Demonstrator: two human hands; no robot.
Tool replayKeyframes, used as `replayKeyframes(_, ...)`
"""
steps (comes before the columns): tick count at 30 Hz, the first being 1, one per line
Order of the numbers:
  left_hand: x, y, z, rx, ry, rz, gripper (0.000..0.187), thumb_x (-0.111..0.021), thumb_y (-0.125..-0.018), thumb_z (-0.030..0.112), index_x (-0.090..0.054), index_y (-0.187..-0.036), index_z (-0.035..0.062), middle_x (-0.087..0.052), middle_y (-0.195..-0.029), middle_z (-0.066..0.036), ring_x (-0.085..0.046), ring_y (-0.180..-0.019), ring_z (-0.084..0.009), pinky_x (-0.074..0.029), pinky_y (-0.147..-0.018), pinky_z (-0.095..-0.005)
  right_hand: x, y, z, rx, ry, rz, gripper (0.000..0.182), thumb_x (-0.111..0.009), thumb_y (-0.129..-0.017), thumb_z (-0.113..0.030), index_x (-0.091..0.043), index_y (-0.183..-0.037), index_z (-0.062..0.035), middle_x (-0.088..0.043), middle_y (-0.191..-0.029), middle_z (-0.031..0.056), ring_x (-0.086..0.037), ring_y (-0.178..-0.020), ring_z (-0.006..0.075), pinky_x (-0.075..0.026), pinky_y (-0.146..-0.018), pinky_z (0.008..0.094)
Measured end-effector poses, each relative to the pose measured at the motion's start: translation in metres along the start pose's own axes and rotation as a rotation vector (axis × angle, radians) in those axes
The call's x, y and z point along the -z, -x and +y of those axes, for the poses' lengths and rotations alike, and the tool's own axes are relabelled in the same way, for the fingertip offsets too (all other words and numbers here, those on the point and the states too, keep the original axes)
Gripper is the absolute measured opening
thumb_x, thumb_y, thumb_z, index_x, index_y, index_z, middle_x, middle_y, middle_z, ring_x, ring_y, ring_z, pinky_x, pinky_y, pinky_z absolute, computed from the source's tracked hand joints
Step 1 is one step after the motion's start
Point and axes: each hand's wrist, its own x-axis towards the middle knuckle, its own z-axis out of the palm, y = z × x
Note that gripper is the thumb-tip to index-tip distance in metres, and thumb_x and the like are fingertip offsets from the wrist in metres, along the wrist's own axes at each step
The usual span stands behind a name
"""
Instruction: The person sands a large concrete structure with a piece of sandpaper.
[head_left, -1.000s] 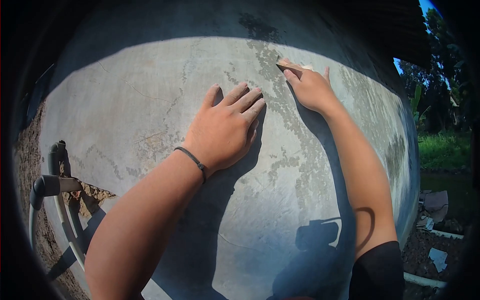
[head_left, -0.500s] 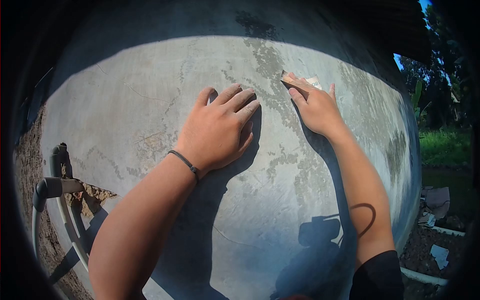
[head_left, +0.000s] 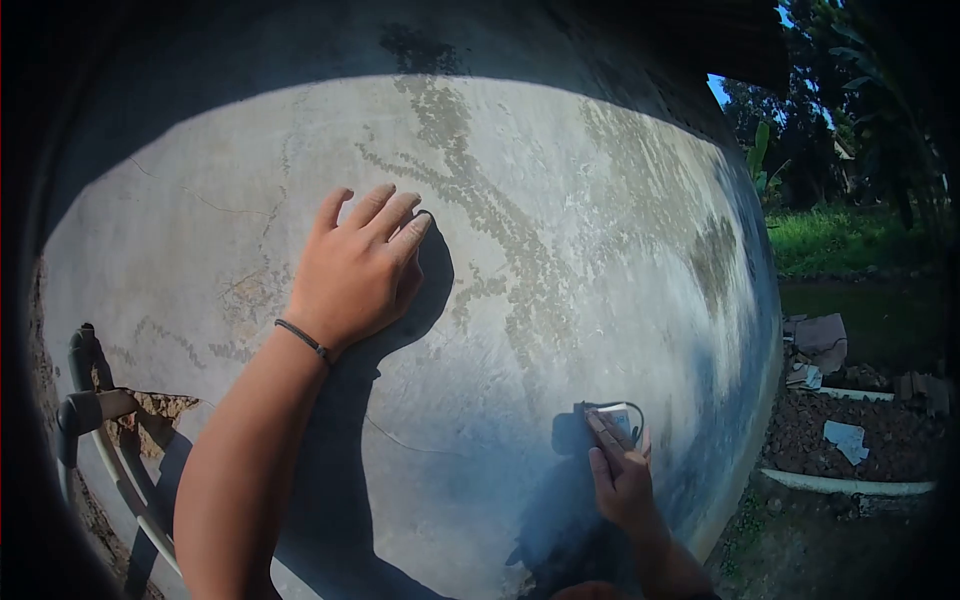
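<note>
A grey plastered wall (head_left: pixel 450 400) with cracks and darker patches fills most of the view. My left hand (head_left: pixel 360 265), with a dark cord at the wrist, rests on its sunlit middle, fingers slightly bent and apart, holding nothing. Low and to the right, my right hand (head_left: pixel 624 475) grips a sheet of sandpaper (head_left: pixel 622 415), with its fingers closed over it against the wall. The palm side of this hand is hidden.
Grey pipes (head_left: pixel 85 408) stand out by a broken hole (head_left: pixel 160 415) at the lower left. Beyond the wall's right edge are rubble (head_left: pixel 820 345), a white pipe (head_left: pixel 845 485), grass and trees. A dark roof edge hangs at the upper right.
My right hand has moved down the wall with the sandpaper, from high up to low down. The view has turned to the right, and my left hand still rests on the wall.
</note>
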Motion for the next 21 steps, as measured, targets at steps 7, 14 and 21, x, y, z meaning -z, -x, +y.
replayKeyframes(7, 0.036, 0.024, 0.002, 0.079, 0.185, -0.137, 0.036, -0.066, -0.074, 0.017, -0.060, -0.109, 0.0111, -0.057, -0.117, -0.006, -0.050, -0.115, -0.0219, -0.035, -0.097, -0.0444, -0.013, -0.026, -0.047, 0.193, 0.184, 0.013, 0.042, -0.050, -0.092, -0.020, -0.050, -0.134, -0.0128, -0.050, -0.139, 0.0036, -0.043, -0.131, 0.0225, -0.007, -0.108, 0.0646)
replayKeyframes(14, 0.068, 0.052, -0.022, 0.131, 0.092, -0.194, 0.038, -0.065, -0.075, 0.017, -0.059, -0.112, 0.0111, -0.057, -0.120, -0.006, -0.050, -0.116, -0.0226, -0.035, -0.097, -0.0444, -0.027, -0.048, -0.076, 0.230, 0.196, 0.075, 0.043, -0.048, -0.094, -0.022, -0.048, -0.136, -0.0135, -0.048, -0.140, 0.0031, -0.042, -0.133, 0.0223, -0.007, -0.109, 0.0645)
replayKeyframes(21, 0.070, 0.060, -0.042, 0.211, 0.060, -0.168, 0.042, -0.062, -0.077, 0.018, -0.057, -0.119, 0.0141, -0.054, -0.127, -0.005, -0.046, -0.123, -0.0233, -0.033, -0.100, -0.0438, -0.048, -0.119, -0.106, 0.434, 0.301, 0.121, 0.042, -0.047, -0.094, -0.021, -0.048, -0.135, -0.0136, -0.044, -0.144, 0.0025, -0.042, -0.132, 0.0229, -0.010, -0.109, 0.0645)
